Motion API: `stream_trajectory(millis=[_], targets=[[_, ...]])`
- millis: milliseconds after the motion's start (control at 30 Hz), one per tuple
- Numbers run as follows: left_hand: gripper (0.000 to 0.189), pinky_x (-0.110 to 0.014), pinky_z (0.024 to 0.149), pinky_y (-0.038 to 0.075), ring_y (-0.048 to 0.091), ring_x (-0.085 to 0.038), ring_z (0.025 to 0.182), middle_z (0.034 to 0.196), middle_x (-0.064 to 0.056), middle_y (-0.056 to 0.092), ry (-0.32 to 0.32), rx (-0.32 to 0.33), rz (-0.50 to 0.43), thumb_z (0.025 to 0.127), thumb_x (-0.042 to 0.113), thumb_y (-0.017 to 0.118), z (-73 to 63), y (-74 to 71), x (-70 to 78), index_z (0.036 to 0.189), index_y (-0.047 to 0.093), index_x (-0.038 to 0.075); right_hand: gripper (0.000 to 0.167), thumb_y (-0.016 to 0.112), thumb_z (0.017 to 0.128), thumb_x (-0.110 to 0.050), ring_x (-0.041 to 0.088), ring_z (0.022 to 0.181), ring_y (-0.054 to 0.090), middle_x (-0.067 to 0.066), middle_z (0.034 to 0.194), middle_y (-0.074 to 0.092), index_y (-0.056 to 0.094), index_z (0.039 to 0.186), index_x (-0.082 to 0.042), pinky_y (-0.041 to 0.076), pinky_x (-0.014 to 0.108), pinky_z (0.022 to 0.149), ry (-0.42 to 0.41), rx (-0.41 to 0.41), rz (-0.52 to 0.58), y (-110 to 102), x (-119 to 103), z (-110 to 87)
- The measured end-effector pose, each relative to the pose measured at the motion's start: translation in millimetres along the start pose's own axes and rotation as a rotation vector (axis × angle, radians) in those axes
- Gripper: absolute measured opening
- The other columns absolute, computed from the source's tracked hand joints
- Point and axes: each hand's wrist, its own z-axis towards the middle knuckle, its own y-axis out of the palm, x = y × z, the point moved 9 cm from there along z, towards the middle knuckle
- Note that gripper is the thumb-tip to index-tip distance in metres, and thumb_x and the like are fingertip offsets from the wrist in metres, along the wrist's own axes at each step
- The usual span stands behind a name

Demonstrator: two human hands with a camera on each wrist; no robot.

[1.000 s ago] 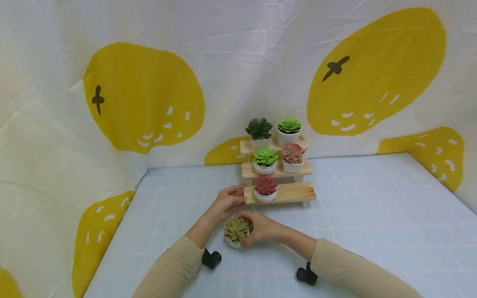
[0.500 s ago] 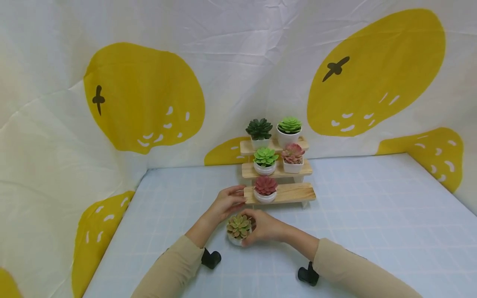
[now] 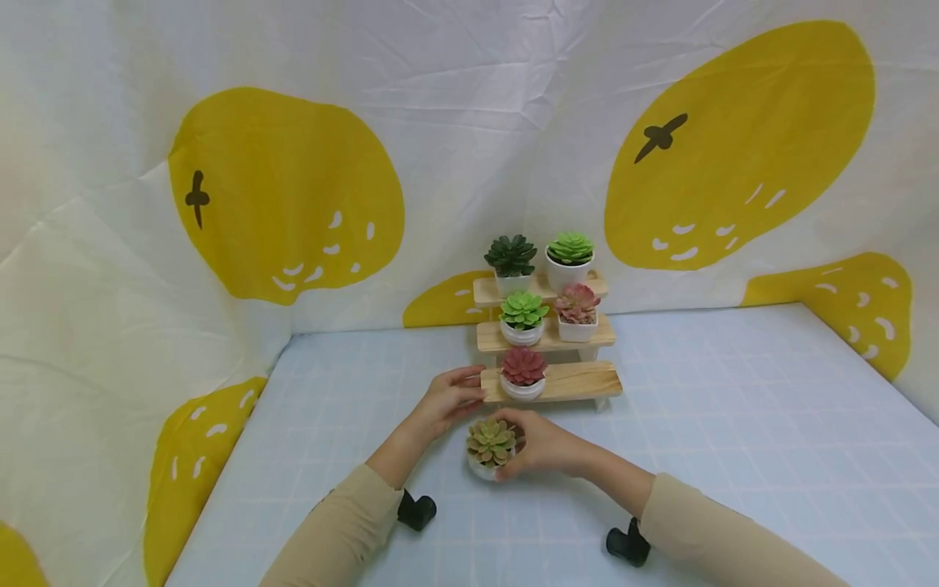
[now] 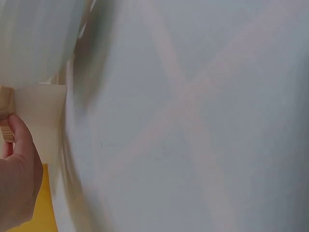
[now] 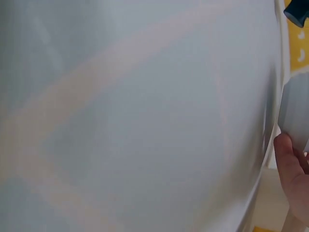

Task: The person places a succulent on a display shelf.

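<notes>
My right hand (image 3: 543,444) grips a small white pot with a greenish-tan succulent (image 3: 491,442), thumb and fingers around its right side. The pot is upright in front of the stand; whether it touches the table cannot be told. In the right wrist view my hand (image 5: 295,181) has its thumb against the pale pot (image 5: 295,108). My left hand (image 3: 443,403) holds the left end of the lowest step of a three-step wooden plant stand (image 3: 583,380). In the left wrist view that hand (image 4: 18,176) pinches the wood end (image 4: 6,102).
A red succulent (image 3: 523,373) sits left on the lowest step. Bright green (image 3: 523,316) and pinkish (image 3: 577,311) ones stand on the middle step, dark green (image 3: 511,262) and light green (image 3: 570,256) ones on top. A lemon-print cloth (image 3: 469,147) hangs behind the checked table (image 3: 734,424).
My right hand has carried the greenish-tan succulent a little to the right and slightly toward the stand. My left hand stays at the stand's left end.
</notes>
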Motion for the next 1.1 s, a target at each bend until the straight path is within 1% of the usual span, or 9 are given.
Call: stream_trajectory(millis=[200,433,667,833,967,1100], targets=[[0.048,-0.031,0.080,0.051,0.059,-0.018,0.089,0.116,-0.020,0.058,0.000,0.009,-0.013,0.083,-0.013,0.056,-0.6,0.1,0.1,0.130,0.050,-0.005,0.063,0.082,0.068,-0.012,0.020,0.103,0.053,0.004,0.113,0.058,0.053,0.124,-0.009,0.049,0.036,0.084,-0.011,0.006,0.028,-7.3,3.3,-8.0],[0.047,-0.031,0.080,0.051,0.059,-0.016,0.087,0.115,-0.019,0.058,-0.001,0.001,-0.027,0.083,-0.013,0.056,0.3,0.7,0.3,0.129,0.050,-0.004,0.064,0.083,0.068,-0.014,0.020,0.105,0.051,0.004,0.115,0.057,0.052,0.124,-0.009,0.048,0.036,0.085,0.002,0.025,0.021,-15.4,8.5,-17.3],[0.047,-0.031,0.080,0.050,0.059,-0.015,0.087,0.116,-0.018,0.058,-0.004,0.007,-0.020,0.083,-0.012,0.057,0.1,-0.2,-0.6,0.129,0.051,-0.003,0.064,0.082,0.069,-0.012,0.022,0.105,0.052,0.007,0.117,0.056,0.051,0.126,-0.007,0.048,0.037,0.085,0.003,0.033,0.037,-23.0,9.8,-28.0],[0.047,-0.030,0.079,0.051,0.059,-0.016,0.087,0.115,-0.018,0.058,0.002,0.008,-0.017,0.083,-0.012,0.057,0.5,-0.4,-1.0,0.129,0.051,-0.003,0.065,0.082,0.069,-0.014,0.023,0.106,0.051,0.007,0.117,0.055,0.051,0.126,-0.008,0.048,0.037,0.085,0.017,0.052,0.027,-30.8,10.9,-34.8],[0.048,-0.029,0.077,0.051,0.059,-0.015,0.087,0.116,-0.018,0.058,-0.001,0.009,-0.024,0.083,-0.013,0.056,0.3,-0.3,-1.1,0.130,0.050,-0.003,0.065,0.082,0.070,-0.014,0.025,0.108,0.050,0.007,0.118,0.055,0.051,0.126,-0.007,0.047,0.038,0.085,0.015,0.066,0.015,-38.4,9.7,-40.2],[0.048,-0.028,0.076,0.051,0.059,-0.015,0.086,0.116,-0.018,0.058,-0.002,0.011,-0.026,0.083,-0.013,0.056,0.1,-0.7,-1.0,0.129,0.051,-0.003,0.066,0.081,0.070,-0.014,0.028,0.112,0.048,0.009,0.120,0.055,0.050,0.127,-0.004,0.046,0.041,0.088,0.015,0.090,0.006,-47.9,7.5,-45.0]])
